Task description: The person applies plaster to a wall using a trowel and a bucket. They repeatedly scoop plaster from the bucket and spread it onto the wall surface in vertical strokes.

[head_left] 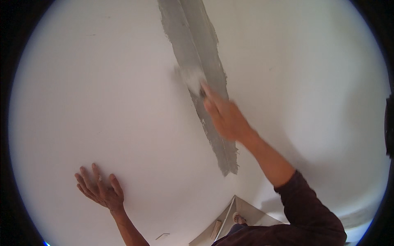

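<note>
Flat-bladed hand scraper (191, 77), pale and blurred with a dark grip, lies across the left edge of a long, rough-edged grey plaster strip (210, 49) about midway along its visible length. The right hand (226, 119) is closed around its grip, the arm reaching up and leftward from a dark brown sleeve (305, 203), elbow bent. Well apart at the lower left, the left hand (101, 190) is open and holds nothing, fingers spread toward the white wall (102, 102); whether the palm presses on it, I cannot tell. The right hand and wrist hide part of the strip. Below the strip's ragged lower end, a sandalled foot (238, 218) stands on the greyish floor (254, 215), partly covered by the sleeve and clothing.
</note>
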Demonstrator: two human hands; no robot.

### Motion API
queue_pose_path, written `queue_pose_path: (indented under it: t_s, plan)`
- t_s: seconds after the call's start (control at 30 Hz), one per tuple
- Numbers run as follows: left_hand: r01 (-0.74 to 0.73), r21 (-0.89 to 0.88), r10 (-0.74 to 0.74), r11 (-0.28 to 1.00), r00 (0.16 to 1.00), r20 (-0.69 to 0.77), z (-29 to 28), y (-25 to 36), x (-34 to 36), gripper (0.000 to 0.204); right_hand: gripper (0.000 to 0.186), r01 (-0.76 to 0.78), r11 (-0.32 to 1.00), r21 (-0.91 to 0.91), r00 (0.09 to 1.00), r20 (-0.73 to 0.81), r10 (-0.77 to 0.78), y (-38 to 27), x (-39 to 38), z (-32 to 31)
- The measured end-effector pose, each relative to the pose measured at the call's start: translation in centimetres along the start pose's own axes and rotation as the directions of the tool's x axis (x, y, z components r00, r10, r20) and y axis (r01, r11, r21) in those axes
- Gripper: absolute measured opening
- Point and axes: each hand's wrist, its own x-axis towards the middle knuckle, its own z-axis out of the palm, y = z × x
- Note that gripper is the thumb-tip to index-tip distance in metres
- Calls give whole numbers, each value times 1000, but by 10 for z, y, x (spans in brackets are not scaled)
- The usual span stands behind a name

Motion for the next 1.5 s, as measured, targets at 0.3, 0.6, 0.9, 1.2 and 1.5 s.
queue_pose_path:
  t_s: [0.3, 0.6, 0.9, 1.2, 1.5]
  plan:
    - [34, -54, -35, 998, 999, -14, -3, 24, 17, 46, 50, 9, 966, -259, 997, -68, -27, -26, 147, -70]
    - [103, -102, -102, 989, 995, 12, 1, 33, 13, 44, 52, -445, 838, -317, 743, 392, 543, 20, -25, -56]
    - [232, -148, -249, 961, 963, -108, -5, 12, 15, 45, 34, 32, 984, -176, 992, -118, -53, -127, 254, -157]
    - [228, -52, -229, 972, 973, -16, -2, 12, 3, 47, 27, -115, 952, -284, 976, -211, 55, -175, 361, -189]
    - [158, -14, -158, 987, 987, 15, -2, 5, 3, 50, 28, -89, 942, -325, 975, -223, 15, -180, 388, -184]
